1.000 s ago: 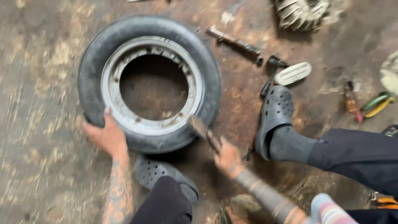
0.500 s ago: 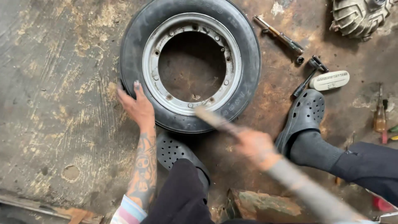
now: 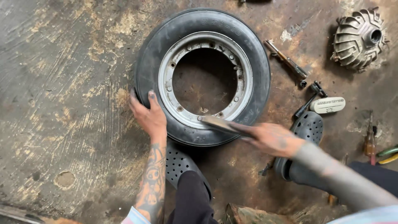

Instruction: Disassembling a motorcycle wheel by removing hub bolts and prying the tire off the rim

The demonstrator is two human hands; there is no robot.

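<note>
Tyre (image 3: pixel 257 58) under left hand (image 3: pixel 150 118), rim (image 3: pixel 245 89) hollow

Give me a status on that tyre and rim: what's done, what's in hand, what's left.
Done: the black rubber tyre on its silver metal rim lies flat on the stained concrete floor, with loose tools beside it. In hand: the left hand presses on the tyre's near sidewall while the right hand swings a blurred flat metal bar at the rim's edge. Left: the tyre is not yet off the rim.

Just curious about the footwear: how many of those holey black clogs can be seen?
2. One clog sits below the tyre, near the left hand; the other clog lies right of the right hand.
</note>
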